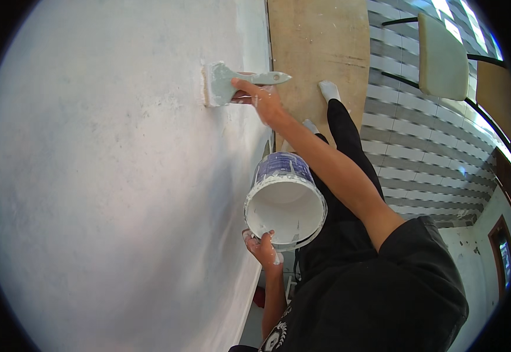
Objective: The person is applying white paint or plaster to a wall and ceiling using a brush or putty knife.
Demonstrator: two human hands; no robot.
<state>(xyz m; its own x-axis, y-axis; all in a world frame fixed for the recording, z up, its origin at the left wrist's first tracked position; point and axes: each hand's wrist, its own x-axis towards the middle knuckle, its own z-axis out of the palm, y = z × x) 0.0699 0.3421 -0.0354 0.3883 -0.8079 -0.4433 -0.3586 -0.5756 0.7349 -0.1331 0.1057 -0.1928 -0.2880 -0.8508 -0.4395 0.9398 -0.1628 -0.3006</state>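
In my right hand (262, 99) is a wide paintbrush (222, 86) with a pale grey-green handle, caked in white paint. Its bristles are at the whitish wall (119, 176), and look to be touching it. My left hand (262, 248) grips the near rim of a paint bucket (281, 169), thumb over the inside edge. White paint coats the bucket's inner wall and rim, and drips run down its purple label. The mouth faces me, and how much paint it holds is hard to tell. White smears mark both hands.
Beneath my white-socked feet (329, 91) is a wooden board (317, 44) running along the wall. To the right, lower down, is a tiled floor (413, 154) with a pale-seated chair (443, 57). A framed opening (504, 255) shows at the far right.
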